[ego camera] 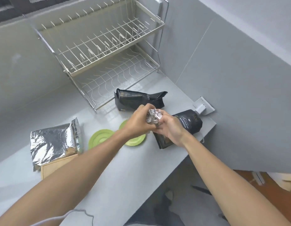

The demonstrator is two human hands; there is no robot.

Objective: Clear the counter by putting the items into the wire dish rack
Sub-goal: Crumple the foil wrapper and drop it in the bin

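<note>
Above the table (128, 168), between the two black bags, I hold a crumpled silver foil pouch (152, 117), my left hand (138, 122) and right hand (170, 128) both closed around it. I should keep its top pinched shut and carry it level to the empty wire dish rack (108, 51). The green plates (100, 137) and big foil bag (53, 142) wait below.
</note>
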